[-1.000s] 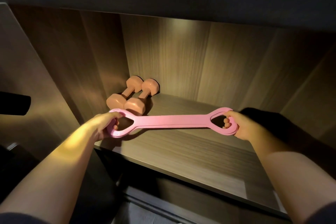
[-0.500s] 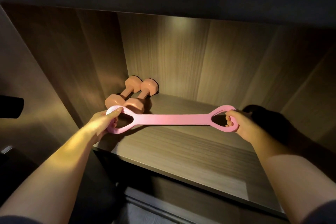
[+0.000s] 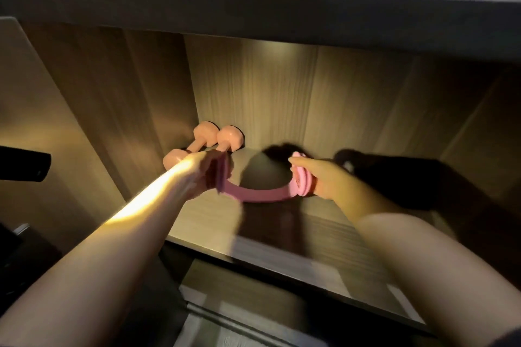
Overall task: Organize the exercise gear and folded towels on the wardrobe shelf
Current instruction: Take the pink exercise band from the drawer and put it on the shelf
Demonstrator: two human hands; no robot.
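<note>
While the wardrobe shelf (image 3: 203, 220) lay beneath it, the pink resistance band (image 3: 262, 196) sagged in a curve over the middle. Two peach dumbbells (image 3: 225, 138) lay side by side in the far left corner. The left hand (image 3: 200, 175) and right hand (image 3: 324, 177) each had fingers clamped round an end loop.

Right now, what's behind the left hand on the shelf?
Two orange dumbbells, side by side in the back-left corner. The left hand covers the right one's near end.
</note>
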